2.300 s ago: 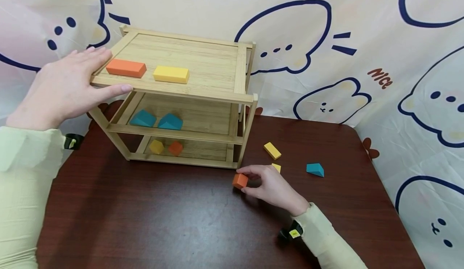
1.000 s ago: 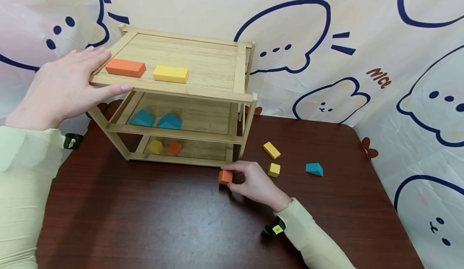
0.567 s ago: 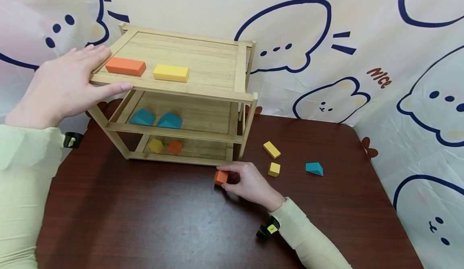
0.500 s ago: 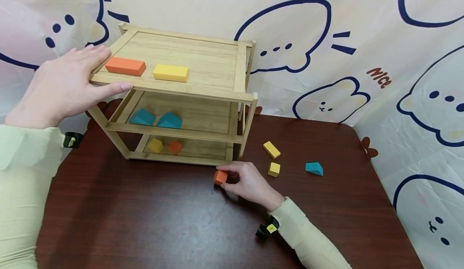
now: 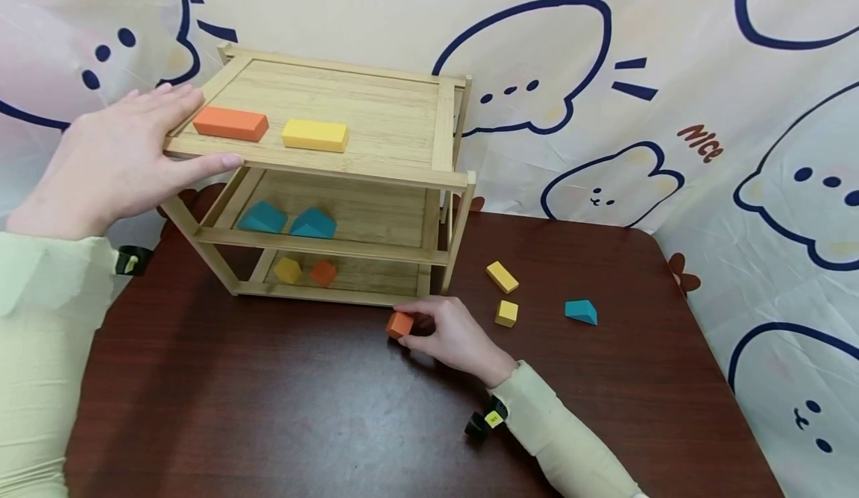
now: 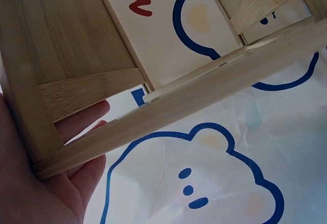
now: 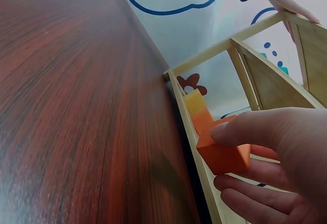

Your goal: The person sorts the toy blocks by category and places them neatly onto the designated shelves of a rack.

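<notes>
In the head view my right hand point(image 5: 458, 338) pinches an orange cube point(image 5: 399, 325) between thumb and fingers, close in front of the bamboo shelf's point(image 5: 376, 168) bottom edge. The right wrist view shows the thumb across one face of that orange block point(image 7: 219, 155), the fingers behind it. My left hand point(image 5: 114, 159) rests on the shelf's top left corner, fingers straight and thumb along the front edge. On the bottom level sit a yellow block point(image 5: 288, 270) and an orange block point(image 5: 323, 273). Two blue blocks point(image 5: 262, 217) lie on the middle level.
An orange bar point(image 5: 230, 124) and a yellow bar point(image 5: 315, 136) lie on the top level. To the shelf's right on the dark wooden table point(image 5: 282, 408) are a small yellow bar point(image 5: 502, 277), a yellow cube point(image 5: 506, 313) and a blue block point(image 5: 581, 311). Patterned cloth point(image 5: 510, 6) hangs behind.
My right hand has carried the orange cube leftward along the shelf's front, away from the yellow cube, which is now uncovered. The left hand stays at the corner.
</notes>
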### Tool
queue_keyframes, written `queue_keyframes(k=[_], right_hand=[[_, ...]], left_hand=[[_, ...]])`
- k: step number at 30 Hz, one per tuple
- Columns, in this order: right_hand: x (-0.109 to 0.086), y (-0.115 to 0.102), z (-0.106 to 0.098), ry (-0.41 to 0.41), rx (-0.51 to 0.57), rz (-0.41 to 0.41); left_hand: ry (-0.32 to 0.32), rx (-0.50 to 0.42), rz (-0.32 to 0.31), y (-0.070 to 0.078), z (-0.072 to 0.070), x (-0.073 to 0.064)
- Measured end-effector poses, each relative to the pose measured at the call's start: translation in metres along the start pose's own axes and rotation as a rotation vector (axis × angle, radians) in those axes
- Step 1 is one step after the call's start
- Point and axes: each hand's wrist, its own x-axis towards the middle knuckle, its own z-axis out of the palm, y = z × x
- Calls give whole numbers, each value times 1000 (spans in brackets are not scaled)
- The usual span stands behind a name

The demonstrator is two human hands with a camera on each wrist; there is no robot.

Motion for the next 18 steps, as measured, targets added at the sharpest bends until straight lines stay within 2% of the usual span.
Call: queue_keyframes(k=[7,18], right_hand=[[6,-1,4,-4,24,1],[15,-8,11,4,-5,1]], left_hand=[[-2,6,-6,1,1,0],[7,6,-1,2,0,-1]])
